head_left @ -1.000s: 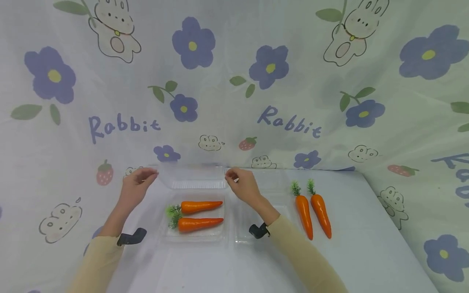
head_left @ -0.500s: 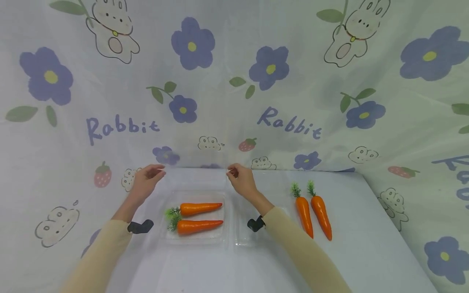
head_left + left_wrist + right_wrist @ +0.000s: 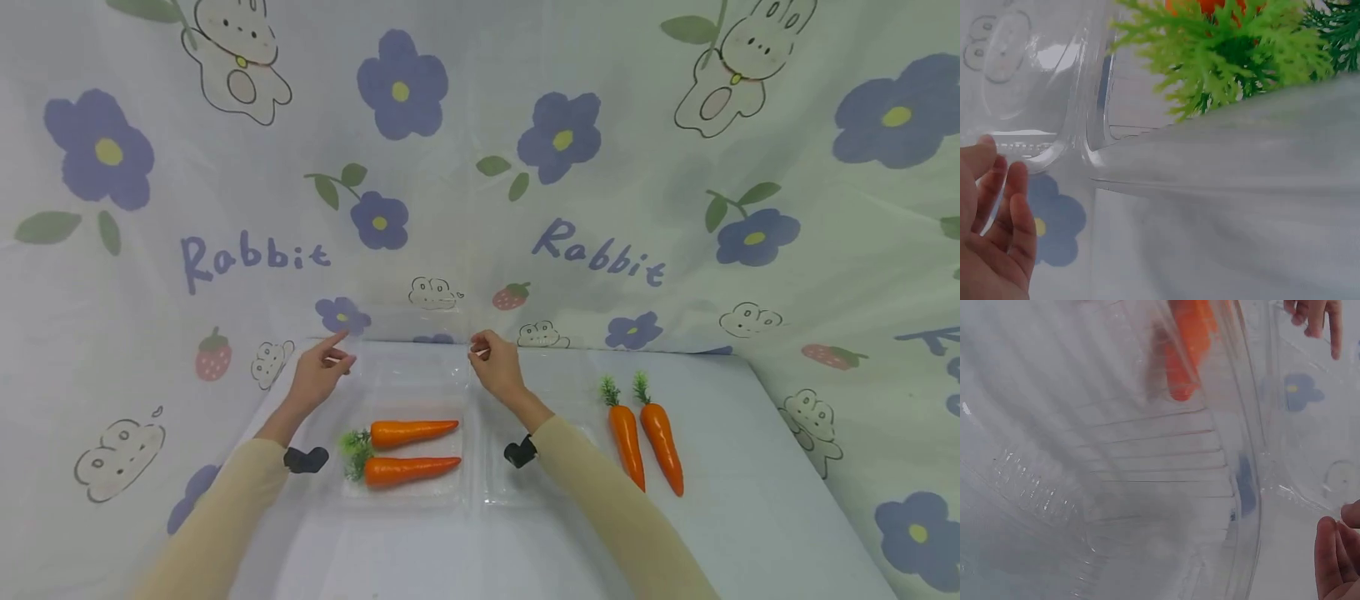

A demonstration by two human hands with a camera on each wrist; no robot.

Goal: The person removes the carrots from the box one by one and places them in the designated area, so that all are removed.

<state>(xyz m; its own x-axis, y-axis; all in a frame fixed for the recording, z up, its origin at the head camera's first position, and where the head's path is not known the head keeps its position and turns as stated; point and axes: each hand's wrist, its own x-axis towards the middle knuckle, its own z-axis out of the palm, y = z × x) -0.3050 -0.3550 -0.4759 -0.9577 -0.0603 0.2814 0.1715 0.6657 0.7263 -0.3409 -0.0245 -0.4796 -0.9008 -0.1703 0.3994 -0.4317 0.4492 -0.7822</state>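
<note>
- Nearest on the desk (image 3: pixel 750 517) lies the loaded tray (image 3: pixel 420 495), taken here as the clock's centre; in it the nearer carrot (image 3: pixel 411 471) and the farther carrot (image 3: pixel 411 432) aim their tips at 3 o'clock.
- Just beside it at 3 o'clock is a 2nd tray (image 3: pixel 517 492), also clear; beyond that, the left loose carrot (image 3: pixel 627 446) and the right loose carrot (image 3: pixel 663 450).
- At 10 o'clock, the left hand (image 3: pixel 315 379): fingers loosely bent and apart near the clear lid (image 3: pixel 412 367) – contact I cannot tell.
- At 2 o'clock, the right hand (image 3: pixel 498 367): fingers pinching the lid's right edge.
- The lid is at 12 o'clock, between both hands, before the patterned cloth (image 3: pixel 465 183).
- My judgement: lid handling is the step in hand; the next move calls for a matching left hold – then a level swing towards 6 o'clock.
</note>
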